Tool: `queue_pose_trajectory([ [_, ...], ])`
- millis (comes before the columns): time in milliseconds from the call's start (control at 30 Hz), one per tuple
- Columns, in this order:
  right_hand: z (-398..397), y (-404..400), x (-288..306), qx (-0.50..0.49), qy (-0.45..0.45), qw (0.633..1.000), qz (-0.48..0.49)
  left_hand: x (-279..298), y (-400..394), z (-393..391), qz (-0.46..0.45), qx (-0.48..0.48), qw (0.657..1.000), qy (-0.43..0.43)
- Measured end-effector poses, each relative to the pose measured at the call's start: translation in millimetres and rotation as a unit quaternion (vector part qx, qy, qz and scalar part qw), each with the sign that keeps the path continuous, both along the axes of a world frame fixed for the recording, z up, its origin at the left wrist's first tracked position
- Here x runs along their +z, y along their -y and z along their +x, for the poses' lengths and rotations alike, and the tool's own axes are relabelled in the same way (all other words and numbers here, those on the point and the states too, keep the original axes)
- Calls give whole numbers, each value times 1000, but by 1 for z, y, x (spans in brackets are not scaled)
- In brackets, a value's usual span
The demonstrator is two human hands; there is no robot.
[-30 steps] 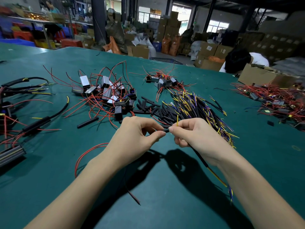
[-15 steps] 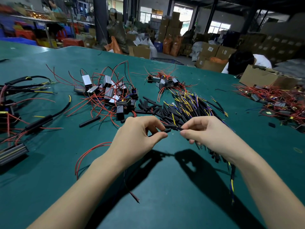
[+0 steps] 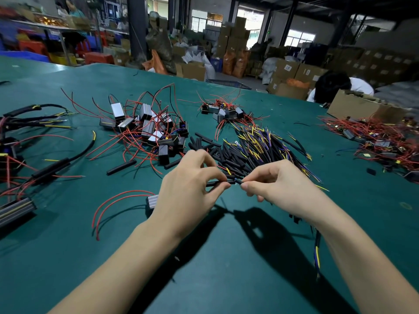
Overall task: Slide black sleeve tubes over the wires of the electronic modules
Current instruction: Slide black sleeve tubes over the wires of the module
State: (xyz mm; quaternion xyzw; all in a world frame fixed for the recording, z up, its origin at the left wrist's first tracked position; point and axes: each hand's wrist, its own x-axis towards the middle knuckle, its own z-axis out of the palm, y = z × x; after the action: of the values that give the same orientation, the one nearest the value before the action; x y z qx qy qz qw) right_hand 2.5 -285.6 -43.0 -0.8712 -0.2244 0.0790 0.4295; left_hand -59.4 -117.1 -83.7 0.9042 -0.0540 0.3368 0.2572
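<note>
Left hand [image 3: 189,191]: you are pinching a black sleeve tube [image 3: 218,183] between thumb and forefinger, just above the green table [image 3: 226,279].
Right hand [image 3: 280,185]: your curled fingertips are pinching the cable end [image 3: 238,180] at the tube's mouth.
Technique: you are likely threading; be keeping both in line.
Stock: spare tubes [image 3: 229,152] are lying just beyond your hands.

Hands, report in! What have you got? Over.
Left hand pinches black sleeve. Right hand pinches wire at sleeve's end. Nothing blocking.
</note>
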Motion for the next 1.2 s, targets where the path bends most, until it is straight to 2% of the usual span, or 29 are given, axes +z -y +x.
queue_pose_trajectory([
  [233,1,3,0,-2,-5,1000,3,5,-15,2,-4,-7,998,-70],
  [533,7,3,-9,-4,25,999,-33,2,-12,4,-25,-35,998,-42],
  [800,9,-2,-18,-10,55,996,-74,-3,-10,9,-34,-34,997,-62],
  [867,7,-7,-20,-28,100,991,-85,1,-14,9,3,-13,995,-102],
  [967,3,-14,-15,-44,183,977,-97,7,-29,7,56,45,969,-235],
  [1067,-2,-18,-9,-63,242,965,-85,10,-45,5,20,56,949,-310],
  [1200,-9,-35,1,-94,335,932,-104,13,-52,3,47,51,923,-380],
])
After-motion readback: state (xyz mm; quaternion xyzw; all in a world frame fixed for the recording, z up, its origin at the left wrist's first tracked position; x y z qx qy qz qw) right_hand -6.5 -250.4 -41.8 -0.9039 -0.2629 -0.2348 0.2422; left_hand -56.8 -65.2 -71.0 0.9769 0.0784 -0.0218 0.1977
